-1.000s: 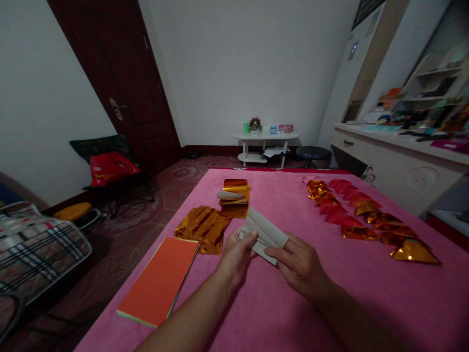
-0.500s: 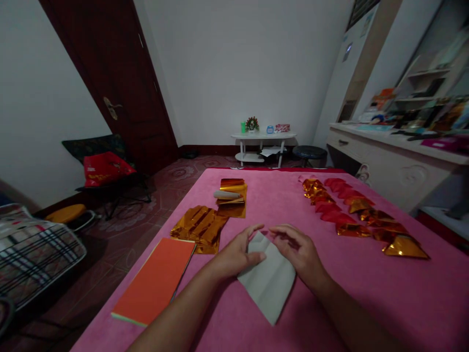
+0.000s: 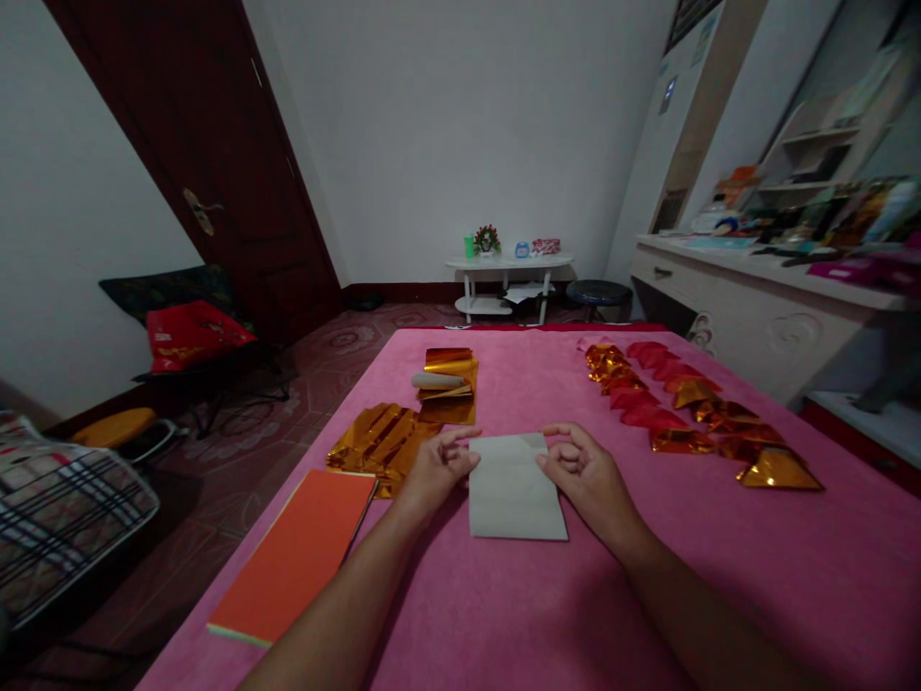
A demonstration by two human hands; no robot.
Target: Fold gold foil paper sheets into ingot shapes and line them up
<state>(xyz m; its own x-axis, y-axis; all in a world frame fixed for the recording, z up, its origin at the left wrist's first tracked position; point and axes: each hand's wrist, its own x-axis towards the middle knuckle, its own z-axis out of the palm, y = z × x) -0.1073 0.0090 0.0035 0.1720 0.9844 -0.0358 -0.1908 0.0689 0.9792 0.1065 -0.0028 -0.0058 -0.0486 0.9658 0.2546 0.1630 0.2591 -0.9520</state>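
A pale grey folded sheet of paper [image 3: 515, 488] lies flat on the pink tablecloth [image 3: 648, 576] in front of me. My left hand [image 3: 436, 467] pinches its upper left edge with curled fingers. My right hand [image 3: 586, 474] holds the upper right edge, fingers curled. Both forearms rest over the near part of the table.
A stack of orange paper [image 3: 295, 557] lies at the left edge. Gold foil sheets [image 3: 381, 440] and a gold folded pile with a pale roll [image 3: 446, 384] sit beyond it. A row of red and gold folded pieces [image 3: 691, 408] runs along the right. A white side table [image 3: 507, 278] stands at the far wall.
The grey paper was held rolled or folded above the table, then unfolded and laid flat. It has turned square to me, with my hands now at its upper corners.
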